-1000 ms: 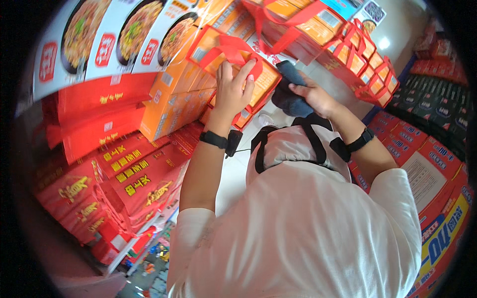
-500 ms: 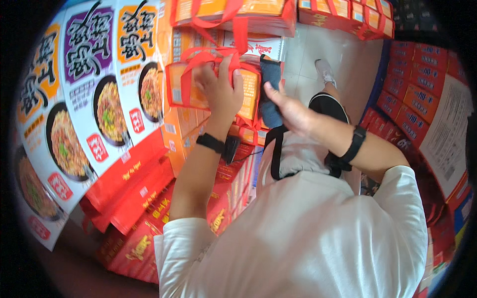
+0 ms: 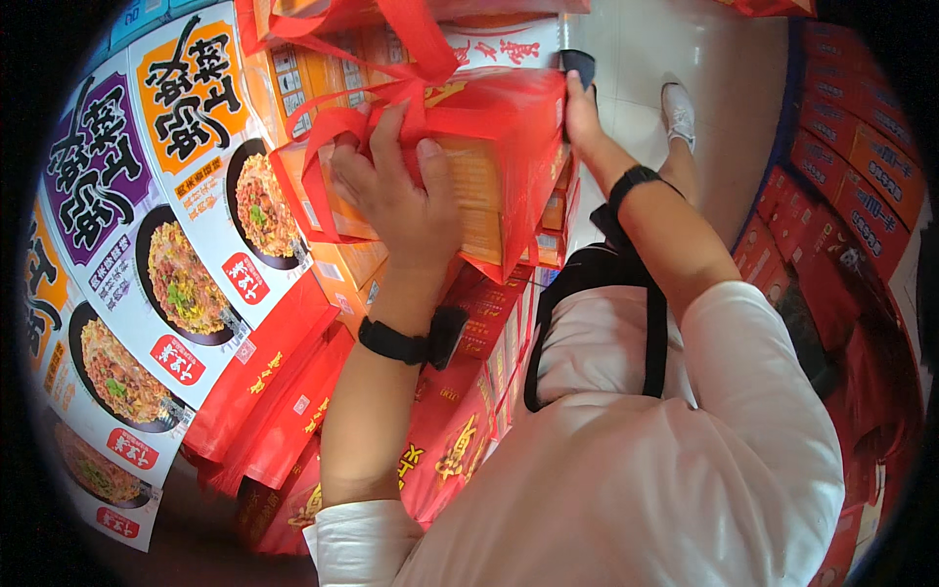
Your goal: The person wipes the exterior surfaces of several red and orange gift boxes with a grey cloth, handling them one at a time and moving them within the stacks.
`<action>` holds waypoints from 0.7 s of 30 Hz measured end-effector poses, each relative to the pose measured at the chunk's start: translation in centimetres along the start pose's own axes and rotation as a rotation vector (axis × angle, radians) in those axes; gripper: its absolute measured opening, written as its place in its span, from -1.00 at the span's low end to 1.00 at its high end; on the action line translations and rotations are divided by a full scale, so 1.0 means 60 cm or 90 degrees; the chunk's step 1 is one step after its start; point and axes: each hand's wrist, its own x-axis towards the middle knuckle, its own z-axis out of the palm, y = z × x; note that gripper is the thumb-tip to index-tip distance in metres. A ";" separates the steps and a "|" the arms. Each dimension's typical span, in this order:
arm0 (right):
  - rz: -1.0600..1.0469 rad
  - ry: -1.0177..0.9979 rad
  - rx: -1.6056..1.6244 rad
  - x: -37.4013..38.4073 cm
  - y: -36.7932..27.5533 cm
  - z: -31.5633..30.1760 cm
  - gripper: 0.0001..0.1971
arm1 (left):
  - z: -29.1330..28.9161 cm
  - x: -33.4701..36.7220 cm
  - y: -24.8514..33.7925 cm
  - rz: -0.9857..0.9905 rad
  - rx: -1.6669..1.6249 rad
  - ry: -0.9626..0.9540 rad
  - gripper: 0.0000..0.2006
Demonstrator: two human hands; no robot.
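Note:
A red gift bag (image 3: 528, 127) with clear panels and orange boxes inside stands in front of me. My left hand (image 3: 403, 201) rests on its near left side, fingers bent and spread among the red strap handles (image 3: 337, 127). At the bag's far right edge, my right hand (image 3: 584, 122) is closed on a dark grey cloth (image 3: 579, 67). Most of that cloth is hidden behind the bag, and so are some of the right hand's fingers. Black bands circle both wrists.
Another red-handled bag (image 3: 421, 29) stands just beyond. White cartons printed with noodle bowls (image 3: 186, 264) line the left. Red bags and boxes (image 3: 445, 430) are stacked below my left arm, and more red boxes (image 3: 851, 186) stand at right. Pale floor tiles (image 3: 641, 59) show ahead.
The right hand has moved forward with the grey cloth, from the bag's near right side to its far edge. My left hand stays on the bag. The view has shifted closer.

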 end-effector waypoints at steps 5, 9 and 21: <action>0.172 -0.029 0.100 0.008 0.043 0.000 -0.42 | 0.003 -0.003 -0.022 0.022 0.026 0.013 -0.58; 0.251 0.012 0.009 -0.112 -0.030 0.031 -0.39 | 0.001 -0.009 -0.018 -0.006 0.017 0.026 -0.59; 0.124 -0.239 0.077 -0.435 -0.200 0.081 -0.25 | 0.008 0.009 -0.009 0.038 0.024 0.072 -0.62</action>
